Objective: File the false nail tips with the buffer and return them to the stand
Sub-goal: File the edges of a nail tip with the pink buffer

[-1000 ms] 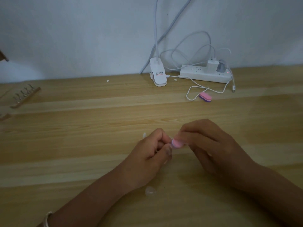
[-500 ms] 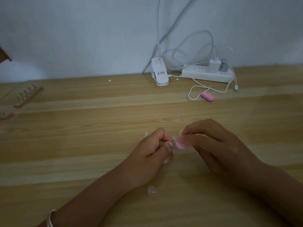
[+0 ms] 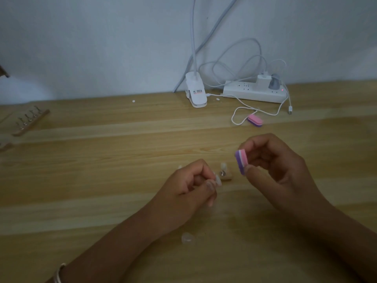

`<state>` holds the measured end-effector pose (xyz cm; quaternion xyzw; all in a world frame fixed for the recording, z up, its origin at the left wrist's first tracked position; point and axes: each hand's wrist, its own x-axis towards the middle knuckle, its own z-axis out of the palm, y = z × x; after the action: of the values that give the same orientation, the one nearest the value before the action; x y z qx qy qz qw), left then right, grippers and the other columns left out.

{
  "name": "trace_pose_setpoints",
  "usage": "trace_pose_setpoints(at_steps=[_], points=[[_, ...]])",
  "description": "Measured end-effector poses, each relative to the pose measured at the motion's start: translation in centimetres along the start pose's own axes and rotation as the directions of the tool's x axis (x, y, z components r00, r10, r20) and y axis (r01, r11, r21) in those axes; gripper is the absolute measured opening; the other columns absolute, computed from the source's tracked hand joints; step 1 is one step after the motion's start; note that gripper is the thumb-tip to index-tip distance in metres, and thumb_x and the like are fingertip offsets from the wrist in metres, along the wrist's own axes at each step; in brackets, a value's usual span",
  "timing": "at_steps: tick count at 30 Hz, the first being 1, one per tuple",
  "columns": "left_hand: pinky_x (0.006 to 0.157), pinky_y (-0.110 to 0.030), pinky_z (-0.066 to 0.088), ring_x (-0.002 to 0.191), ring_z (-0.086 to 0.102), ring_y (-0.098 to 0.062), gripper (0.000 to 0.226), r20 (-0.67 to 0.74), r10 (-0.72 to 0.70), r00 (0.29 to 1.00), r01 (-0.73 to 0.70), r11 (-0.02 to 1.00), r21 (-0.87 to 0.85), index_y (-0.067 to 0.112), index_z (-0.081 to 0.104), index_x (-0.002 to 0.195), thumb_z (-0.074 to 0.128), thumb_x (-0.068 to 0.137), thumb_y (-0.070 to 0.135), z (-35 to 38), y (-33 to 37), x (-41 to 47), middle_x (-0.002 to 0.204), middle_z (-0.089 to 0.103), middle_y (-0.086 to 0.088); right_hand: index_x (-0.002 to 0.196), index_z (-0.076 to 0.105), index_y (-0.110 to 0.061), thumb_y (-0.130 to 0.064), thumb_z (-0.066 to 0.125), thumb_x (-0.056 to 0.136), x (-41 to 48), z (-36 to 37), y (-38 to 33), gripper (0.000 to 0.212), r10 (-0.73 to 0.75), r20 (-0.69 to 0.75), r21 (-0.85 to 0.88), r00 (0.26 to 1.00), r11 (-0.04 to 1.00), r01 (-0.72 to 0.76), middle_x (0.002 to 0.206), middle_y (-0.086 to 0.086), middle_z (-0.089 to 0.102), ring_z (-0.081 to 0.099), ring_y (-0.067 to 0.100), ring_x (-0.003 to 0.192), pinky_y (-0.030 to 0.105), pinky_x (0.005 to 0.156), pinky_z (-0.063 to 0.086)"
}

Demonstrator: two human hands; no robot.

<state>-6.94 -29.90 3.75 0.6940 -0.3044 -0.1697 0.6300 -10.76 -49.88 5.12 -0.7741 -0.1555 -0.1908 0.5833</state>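
I see the left hand [image 3: 189, 186] low over the table [image 3: 91, 180], fingers curled, pinching a clear nail tip [image 3: 217, 180] at thumb and forefinger. The right hand [image 3: 273, 166] sits higher, just beside it, gripping the pink-and-purple buffer [image 3: 241, 162] on edge, apart from the tip. The small stand [image 3: 224, 175] stands between them. A loose tip [image 3: 187, 238] lies by the left wrist. Table runs wide to the left, up to a peg rack [image 3: 30, 121] near the edge.
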Motion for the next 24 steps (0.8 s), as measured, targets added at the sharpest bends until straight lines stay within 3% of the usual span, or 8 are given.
trace_pose_setpoints(at_steps=[4,7,10,12,14,16,21,24], points=[[0.045,-0.01,0.033,0.045,0.046,0.004,0.008,-0.001,-0.002,1.0,0.002,0.996,0.086,0.008,0.059,0.088,0.056,0.095,0.006,0.1,-0.1,-0.1,0.072,0.068,-0.001,0.092,0.054,-0.014,-0.019,0.053,0.08,-0.3,0.4,-0.2,0.014,0.134,0.108,0.169,0.985,0.974,-0.151,0.075,0.001,0.064,0.053,0.007,0.066,0.018,0.062,0.043],[0.04,-0.01,0.028,0.037,0.035,0.002,0.004,-0.026,-0.015,1.0,0.016,0.998,0.062,0.015,0.06,0.088,0.058,0.091,0.016,0.1,-0.2,0.0,0.078,0.072,-0.004,0.085,0.056,-0.027,-0.024,0.044,0.077,-0.5,0.5,-0.2,0.015,0.165,0.12,0.035,0.979,0.985,-0.171,0.064,-0.009,0.051,0.042,0.003,0.06,0.018,0.057,0.035],[0.042,-0.012,0.03,0.041,0.038,-0.002,0.003,-0.043,-0.028,0.999,0.03,0.999,0.043,0.018,0.061,0.09,0.059,0.092,0.018,0.3,-0.3,0.1,0.084,0.073,-0.003,0.092,0.058,-0.023,-0.035,0.045,0.082,-0.9,0.9,-0.4,0.02,0.056,0.18,-0.188,0.982,0.982,-0.021,0.066,-0.016,0.05,0.042,0.0,0.056,0.01,0.054,0.029],[0.048,-0.022,0.038,0.048,0.046,-0.021,0.005,-0.058,-0.048,0.997,0.05,0.998,0.036,0.022,0.063,0.09,0.059,0.087,0.024,0.3,-0.3,0.1,0.087,0.073,-0.003,0.094,0.06,-0.024,-0.035,0.059,0.085,-1.2,1.3,-0.3,0.014,0.008,0.187,-0.324,0.982,0.944,0.054,0.072,-0.019,0.054,0.048,-0.001,0.059,0.008,0.055,0.03],[0.059,-0.046,0.046,0.063,0.055,-0.046,0.011,-0.072,-0.065,0.995,0.066,0.998,0.008,0.016,0.064,0.093,0.059,0.085,0.022,0.3,-0.3,0.1,0.093,0.072,-0.011,0.095,0.063,-0.025,-0.032,0.069,0.083,-1.3,1.8,-0.3,0.015,-0.01,0.16,-0.401,0.987,0.913,0.074,0.076,-0.021,0.057,0.052,-0.002,0.064,0.007,0.057,0.032],[0.069,-0.065,0.045,0.076,0.057,-0.055,0.013,-0.084,-0.072,0.994,0.071,0.997,-0.013,0.012,0.063,0.094,0.058,0.085,0.02,0.3,-0.3,0.1,0.095,0.071,-0.017,0.094,0.066,-0.024,-0.031,0.072,0.081,-1.2,1.9,-0.2,0.016,-0.015,0.13,-0.413,0.991,0.908,0.067,0.079,-0.019,0.061,0.053,-0.005,0.065,0.006,0.059,0.032],[0.071,-0.06,0.043,0.073,0.056,-0.053,0.009,-0.09,-0.074,0.993,0.071,0.997,-0.039,0.021,0.063,0.09,0.062,0.084,0.027,0.3,-0.8,0.2,0.094,0.072,-0.014,0.088,0.069,-0.02,-0.02,0.077,0.079,-1.0,1.7,-0.1,0.012,-0.061,0.114,-0.35,0.992,0.932,0.097,0.074,-0.028,0.057,0.054,-0.008,0.062,0.001,0.057,0.03],[0.069,-0.047,0.039,0.072,0.052,-0.037,0.018,-0.084,-0.068,0.994,0.063,0.996,-0.065,0.026,0.064,0.088,0.064,0.075,0.039,0.3,-0.9,0.2,0.093,0.073,-0.009,0.086,0.068,-0.021,-0.017,0.077,0.077,-0.9,1.8,-0.1,0.013,-0.063,0.123,-0.332,0.99,0.938,0.101,0.071,-0.03,0.056,0.053,-0.008,0.06,0.001,0.056,0.03]])
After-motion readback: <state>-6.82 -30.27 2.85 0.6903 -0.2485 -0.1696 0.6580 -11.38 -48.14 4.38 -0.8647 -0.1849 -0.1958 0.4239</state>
